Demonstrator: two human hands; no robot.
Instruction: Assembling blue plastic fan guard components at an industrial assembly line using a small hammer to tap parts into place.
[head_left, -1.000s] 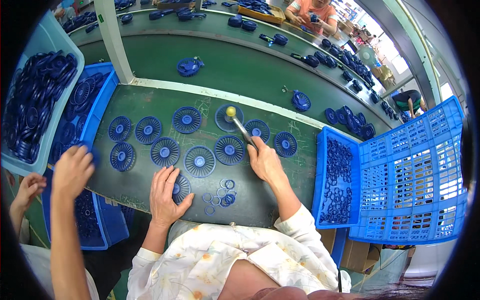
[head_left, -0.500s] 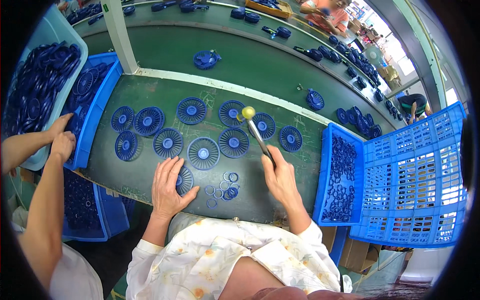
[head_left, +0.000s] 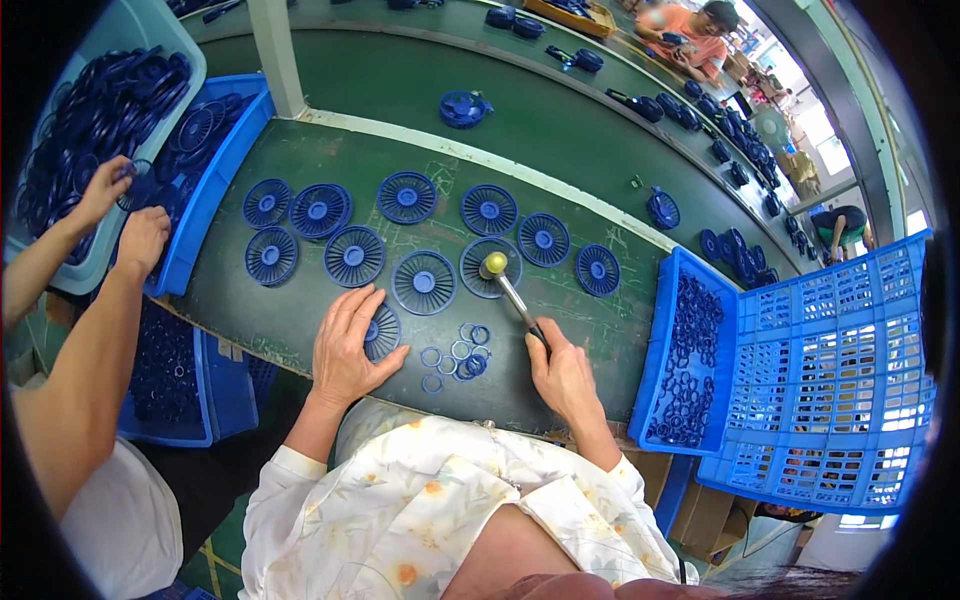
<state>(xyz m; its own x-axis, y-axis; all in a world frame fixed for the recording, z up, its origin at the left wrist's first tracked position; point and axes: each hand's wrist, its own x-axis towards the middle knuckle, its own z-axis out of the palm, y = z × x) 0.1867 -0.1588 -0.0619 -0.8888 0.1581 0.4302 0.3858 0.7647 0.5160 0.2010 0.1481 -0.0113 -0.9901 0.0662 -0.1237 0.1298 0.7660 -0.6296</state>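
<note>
Blue crates (head_left: pixel 830 380) stacked right – a co-worker's arms (head_left: pixel 90 330) (left side) nearby.

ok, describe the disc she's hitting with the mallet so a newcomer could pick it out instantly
Start at the dark green workbench and its two rows of round blue finned discs. In the nearer row, take the rightmost disc, just left of the blue crate of rings. It alone has the small mallet's yellowish head on its centre, the handle running back to the right hand.
</note>
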